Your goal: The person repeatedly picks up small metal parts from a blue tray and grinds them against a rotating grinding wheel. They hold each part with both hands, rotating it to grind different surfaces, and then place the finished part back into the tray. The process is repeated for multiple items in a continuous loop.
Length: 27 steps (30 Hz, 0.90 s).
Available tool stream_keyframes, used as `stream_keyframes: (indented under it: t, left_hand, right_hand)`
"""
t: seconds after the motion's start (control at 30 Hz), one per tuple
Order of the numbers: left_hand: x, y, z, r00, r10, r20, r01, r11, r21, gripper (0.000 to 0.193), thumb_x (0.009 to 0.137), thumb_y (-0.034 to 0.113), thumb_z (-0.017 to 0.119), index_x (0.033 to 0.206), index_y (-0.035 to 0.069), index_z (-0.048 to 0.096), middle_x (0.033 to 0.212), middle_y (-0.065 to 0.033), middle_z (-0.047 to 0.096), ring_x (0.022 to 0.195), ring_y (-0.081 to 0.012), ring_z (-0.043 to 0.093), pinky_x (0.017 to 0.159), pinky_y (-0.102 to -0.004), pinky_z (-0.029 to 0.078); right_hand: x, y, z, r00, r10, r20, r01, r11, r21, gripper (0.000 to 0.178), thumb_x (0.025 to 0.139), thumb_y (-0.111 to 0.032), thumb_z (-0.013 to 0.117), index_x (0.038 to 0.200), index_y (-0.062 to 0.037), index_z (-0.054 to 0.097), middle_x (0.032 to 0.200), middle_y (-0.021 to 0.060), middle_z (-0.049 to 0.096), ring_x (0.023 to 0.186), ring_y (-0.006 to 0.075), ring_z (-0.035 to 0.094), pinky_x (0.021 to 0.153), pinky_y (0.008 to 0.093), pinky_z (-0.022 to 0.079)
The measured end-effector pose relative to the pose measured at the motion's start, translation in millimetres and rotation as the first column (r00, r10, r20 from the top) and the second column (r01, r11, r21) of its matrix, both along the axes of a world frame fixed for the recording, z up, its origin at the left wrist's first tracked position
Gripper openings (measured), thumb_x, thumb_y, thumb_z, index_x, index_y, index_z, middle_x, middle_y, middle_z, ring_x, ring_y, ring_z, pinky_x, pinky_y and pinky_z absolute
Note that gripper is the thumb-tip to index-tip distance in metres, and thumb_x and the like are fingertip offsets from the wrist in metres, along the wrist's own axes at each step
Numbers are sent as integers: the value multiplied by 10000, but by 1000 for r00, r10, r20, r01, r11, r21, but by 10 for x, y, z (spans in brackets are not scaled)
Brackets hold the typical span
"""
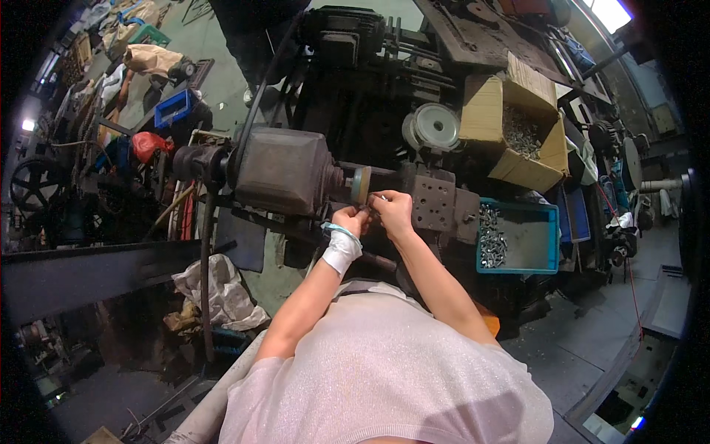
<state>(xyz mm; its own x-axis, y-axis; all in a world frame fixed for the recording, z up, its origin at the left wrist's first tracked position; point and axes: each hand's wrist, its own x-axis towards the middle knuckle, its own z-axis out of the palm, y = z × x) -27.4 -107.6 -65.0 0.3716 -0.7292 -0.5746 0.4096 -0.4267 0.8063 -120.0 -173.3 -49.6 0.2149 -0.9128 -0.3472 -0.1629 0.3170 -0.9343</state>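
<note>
Both hands meet close together in front of a round wheel [361, 185] with a tan rim, mounted on the spindle of a dark machine [285, 170]. My left hand [352, 220] is closed, fingers pinched, just below the wheel; a white wrap and a pale green band circle its wrist. Pinched at the wheel's right side, my right hand [392, 210] has its fingertips close to the rim. Whatever small piece lies between the fingers is too small and hidden to name. A drilled metal block [434, 201] stands right beside my right hand.
Right of the block sits a teal tray [555, 237] with many small metal parts [492, 240]. Behind it, an open cardboard box [481, 111] holds more small pieces. A round metal disc [436, 126] stands beyond the block. A white sack [222, 292] lies at lower left. Another person's legs [248, 44] show at the back.
</note>
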Motion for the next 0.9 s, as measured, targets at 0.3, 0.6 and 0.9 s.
stream_keyframes:
  t: [0.3, 0.6, 0.9]
  left_hand:
    - [162, 312, 380, 755, -141, -641, 130, 989, -63, 340, 859, 354, 480, 890, 20, 539, 762, -62, 583, 643, -135, 526, 551, -251, 445]
    - [104, 289, 197, 914, -83, -397, 39, 992, -116, 151, 813, 146, 582, 884, 12, 584, 758, -39, 606, 613, -92, 548, 540, -219, 465]
    - [47, 115, -89, 990, -28, -138, 19, 998, -63, 146, 795, 149, 596, 819, 5, 603, 717, -49, 618, 567, -109, 560, 515, -237, 470]
  right_hand:
    - [-238, 205, 286, 948, 102, 303, -124, 991, 55, 155, 767, -87, 609, 881, 16, 624, 615, 9, 572, 454, 28, 463, 379, 154, 303]
    - [-228, 274, 234, 988, 43, 147, -56, 995, 83, 176, 730, -154, 649, 813, 0, 646, 584, 0, 557, 453, 33, 448, 386, 184, 318]
    - [-58, 118, 145, 997, -7, 71, 1, 997, 83, 182, 724, -116, 631, 827, 33, 621, 588, 22, 560, 438, 63, 479, 358, 186, 323]
